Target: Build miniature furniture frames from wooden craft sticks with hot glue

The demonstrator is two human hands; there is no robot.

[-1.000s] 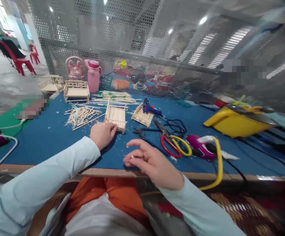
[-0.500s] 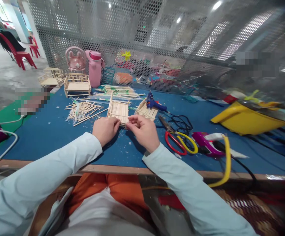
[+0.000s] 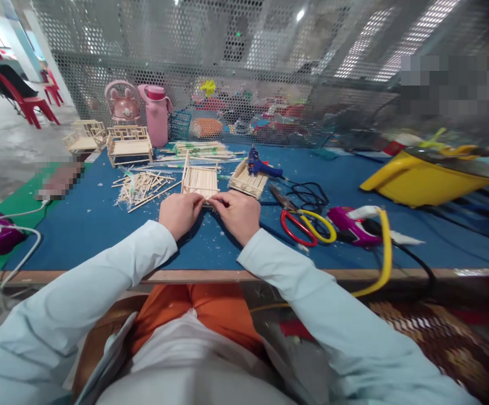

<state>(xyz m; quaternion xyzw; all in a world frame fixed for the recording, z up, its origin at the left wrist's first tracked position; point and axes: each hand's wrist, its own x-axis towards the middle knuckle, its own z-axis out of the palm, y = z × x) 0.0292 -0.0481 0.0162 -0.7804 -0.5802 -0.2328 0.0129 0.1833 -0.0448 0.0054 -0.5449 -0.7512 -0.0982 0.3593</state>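
A small model chair or bed made of thin wooden sticks point(image 3: 201, 181) rests on the blue tabletop in front of me, its slatted seat facing up and a taller post at its left side. My left hand point(image 3: 180, 215) is closed in a pinch at the model's near edge. Fingertips of my right hand point(image 3: 239, 215) pinch that same edge, almost touching the left ones. Any small stick between the fingers is hidden. Just beyond my right hand lies another stick-built piece point(image 3: 244, 181), with a blue glue gun point(image 3: 261, 164) resting on it.
Loose sticks point(image 3: 145, 188) lie to the left. Finished stick models point(image 3: 129, 147) and a pink bottle point(image 3: 157, 121) stand behind. At right are scissors point(image 3: 298, 228), a purple-and-white tool point(image 3: 356, 228) and a yellow container point(image 3: 434, 180). A perforated metal panel point(image 3: 269, 50) rises behind.
My right fingers have moved left and closed in beside the left fingertips at the model's near edge. The camera view has shifted slightly.
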